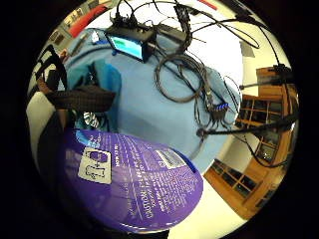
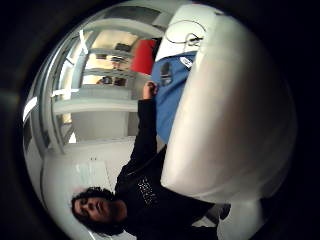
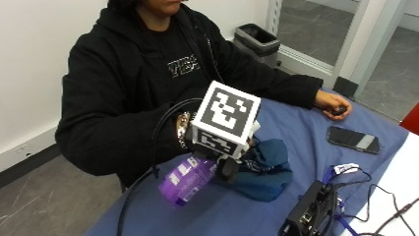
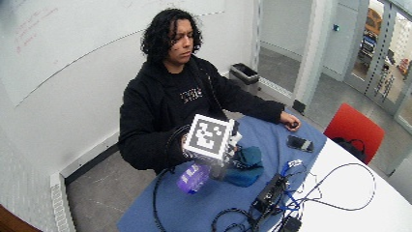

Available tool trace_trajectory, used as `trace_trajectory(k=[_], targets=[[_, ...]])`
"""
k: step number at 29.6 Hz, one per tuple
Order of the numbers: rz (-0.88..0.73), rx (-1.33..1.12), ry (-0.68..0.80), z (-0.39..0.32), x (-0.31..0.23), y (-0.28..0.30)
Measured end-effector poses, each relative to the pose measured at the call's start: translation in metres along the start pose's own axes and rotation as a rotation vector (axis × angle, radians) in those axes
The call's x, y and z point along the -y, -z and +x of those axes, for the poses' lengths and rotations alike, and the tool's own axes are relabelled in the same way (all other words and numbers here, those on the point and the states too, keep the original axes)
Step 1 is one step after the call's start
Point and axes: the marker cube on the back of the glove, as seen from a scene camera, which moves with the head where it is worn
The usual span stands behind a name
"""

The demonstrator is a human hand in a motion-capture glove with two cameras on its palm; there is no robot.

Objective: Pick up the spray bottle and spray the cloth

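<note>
The bottle is glossy purple plastic with a printed label. The cloth is soft, matt teal fabric, crumpled. The table cover is matt blue cloth. The phone has a glossy black face.

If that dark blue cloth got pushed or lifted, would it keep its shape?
Probably not. The cloth lies in a rumpled heap with soft folds on the table cover, so it likely flops and drapes when lifted. Pushed, it would more likely bunch or slide than roll. It looks light for its bulk, so the bottle held beside it could nudge it.
</note>
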Motion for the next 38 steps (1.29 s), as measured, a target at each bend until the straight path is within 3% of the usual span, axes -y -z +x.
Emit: trace_trajectory(k=[9,16,22,38], targets=[[-0.276,-0.247,-0.139,0.000,0.003,-0.028],[-0.308,-0.373,-0.194,-0.016,0.026,-0.047],[-0.408,-0.501,-0.164,-0.012,0.002,-0.075],[-0.486,-0.496,-0.166,-0.011,0.002,-0.106]])
